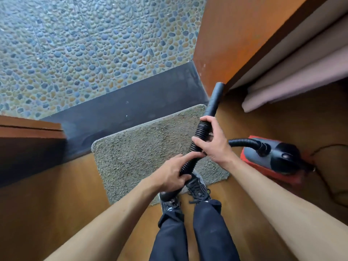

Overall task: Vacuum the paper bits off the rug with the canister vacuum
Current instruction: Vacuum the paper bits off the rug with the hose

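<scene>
Gripping hose (pixel 201 130) above rug (pixel 143 147), left hand (pixel 174 174) and right hand (pixel 212 146) both curled round it. No paper bits visible on rug (likely near done); nozzle (pixel 214 98) raised beyond rug's far corner.

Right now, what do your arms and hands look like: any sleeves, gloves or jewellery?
The left hand and right hand are bare: no gloves, rings or watch in view. The left forearm and right forearm are bare too, with no sleeve showing up to the picture's edge.
</scene>
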Action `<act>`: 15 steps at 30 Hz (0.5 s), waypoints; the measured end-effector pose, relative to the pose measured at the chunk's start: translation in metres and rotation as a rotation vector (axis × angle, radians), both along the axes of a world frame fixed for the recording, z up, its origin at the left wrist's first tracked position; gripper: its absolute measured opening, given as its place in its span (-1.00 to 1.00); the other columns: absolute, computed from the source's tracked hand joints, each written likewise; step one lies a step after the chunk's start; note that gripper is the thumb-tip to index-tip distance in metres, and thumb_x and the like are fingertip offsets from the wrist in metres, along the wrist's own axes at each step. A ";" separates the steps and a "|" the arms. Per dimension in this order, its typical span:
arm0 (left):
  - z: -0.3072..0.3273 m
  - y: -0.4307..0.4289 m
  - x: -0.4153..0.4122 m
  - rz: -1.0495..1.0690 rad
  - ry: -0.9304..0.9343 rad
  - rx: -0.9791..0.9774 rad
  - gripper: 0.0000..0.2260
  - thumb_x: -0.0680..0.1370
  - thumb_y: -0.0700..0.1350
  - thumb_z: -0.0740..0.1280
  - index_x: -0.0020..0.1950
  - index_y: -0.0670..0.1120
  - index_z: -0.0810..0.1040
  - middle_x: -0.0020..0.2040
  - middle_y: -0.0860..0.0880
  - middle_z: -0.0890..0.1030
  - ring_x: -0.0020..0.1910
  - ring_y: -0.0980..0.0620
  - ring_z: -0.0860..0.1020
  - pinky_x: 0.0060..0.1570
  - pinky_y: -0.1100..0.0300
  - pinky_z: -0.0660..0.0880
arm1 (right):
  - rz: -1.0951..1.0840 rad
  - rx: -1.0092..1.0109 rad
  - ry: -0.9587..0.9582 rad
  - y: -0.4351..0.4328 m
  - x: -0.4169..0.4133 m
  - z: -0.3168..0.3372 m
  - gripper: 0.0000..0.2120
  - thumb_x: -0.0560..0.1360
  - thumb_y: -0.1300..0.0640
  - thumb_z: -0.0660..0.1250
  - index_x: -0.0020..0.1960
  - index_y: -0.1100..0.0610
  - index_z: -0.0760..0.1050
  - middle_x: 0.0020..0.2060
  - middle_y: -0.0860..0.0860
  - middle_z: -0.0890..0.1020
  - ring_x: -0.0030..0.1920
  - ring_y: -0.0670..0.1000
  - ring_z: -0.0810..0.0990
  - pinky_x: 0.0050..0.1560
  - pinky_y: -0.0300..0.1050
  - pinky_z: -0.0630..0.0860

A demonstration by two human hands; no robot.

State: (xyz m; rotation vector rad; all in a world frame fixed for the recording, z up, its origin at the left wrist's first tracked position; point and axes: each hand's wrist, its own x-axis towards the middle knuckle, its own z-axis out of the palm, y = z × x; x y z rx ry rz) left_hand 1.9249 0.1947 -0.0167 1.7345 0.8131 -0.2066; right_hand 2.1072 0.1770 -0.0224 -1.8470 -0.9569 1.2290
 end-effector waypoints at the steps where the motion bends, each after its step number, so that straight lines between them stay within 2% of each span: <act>1: -0.001 -0.001 0.007 -0.037 -0.003 0.012 -0.30 0.43 -0.16 0.33 0.44 0.37 0.20 0.22 -0.05 0.55 0.18 -0.03 0.51 0.26 -0.04 0.44 | -0.038 0.008 -0.013 -0.007 0.006 0.000 -0.49 0.40 0.22 0.47 0.24 -0.07 0.35 -0.10 -0.03 0.50 -0.16 -0.03 0.55 -0.01 0.03 0.59; 4: -0.004 -0.005 0.031 -0.150 -0.024 0.034 -0.31 0.42 -0.18 0.37 0.45 0.30 0.25 0.20 -0.06 0.56 0.17 -0.01 0.51 0.24 0.09 0.41 | -0.170 0.009 -0.047 -0.030 0.022 0.001 -0.49 0.38 0.21 0.47 0.23 -0.05 0.35 -0.15 0.01 0.50 -0.19 0.05 0.55 -0.04 0.13 0.58; 6: -0.007 -0.009 0.045 -0.231 -0.034 0.040 -0.33 0.41 -0.14 0.35 0.45 0.28 0.27 0.18 -0.08 0.56 0.15 -0.02 0.51 0.21 0.11 0.41 | -0.242 0.010 -0.063 -0.048 0.031 0.002 -0.48 0.36 0.18 0.46 0.23 -0.05 0.34 -0.17 0.01 0.49 -0.18 0.11 0.55 -0.05 0.17 0.56; 8: -0.007 -0.015 0.058 -0.310 -0.027 0.028 -0.34 0.41 -0.13 0.34 0.48 0.23 0.30 0.14 -0.08 0.54 0.09 -0.04 0.52 0.15 0.08 0.44 | -0.291 0.022 -0.085 -0.066 0.039 0.001 -0.48 0.36 0.15 0.45 0.23 -0.07 0.34 -0.13 -0.02 0.49 -0.14 0.10 0.54 -0.01 0.18 0.55; 10: -0.005 -0.023 0.071 -0.377 -0.029 0.013 -0.35 0.44 -0.20 0.38 0.49 0.16 0.33 0.06 -0.05 0.50 -0.01 -0.03 0.51 0.06 0.14 0.43 | -0.330 0.022 -0.087 -0.083 0.045 -0.001 -0.48 0.35 0.11 0.44 0.24 -0.09 0.34 -0.06 -0.04 0.52 -0.07 0.09 0.56 0.05 0.19 0.54; 13: -0.002 -0.036 0.089 -0.465 -0.034 -0.006 -0.34 0.45 -0.23 0.40 0.50 0.15 0.34 0.00 -0.04 0.46 -0.09 0.00 0.48 -0.02 0.21 0.38 | -0.382 0.004 -0.078 -0.110 0.057 -0.004 -0.47 0.35 0.10 0.42 0.28 -0.07 0.36 0.03 -0.05 0.54 0.00 0.06 0.56 0.14 0.11 0.52; 15: -0.001 -0.047 0.103 -0.520 -0.025 -0.025 -0.32 0.44 -0.19 0.38 0.48 0.26 0.30 0.00 -0.08 0.48 -0.07 -0.02 0.49 0.00 0.18 0.39 | -0.429 0.001 -0.068 -0.128 0.066 -0.004 -0.47 0.35 0.11 0.42 0.28 -0.06 0.37 0.03 -0.09 0.55 0.01 -0.03 0.55 0.17 -0.04 0.50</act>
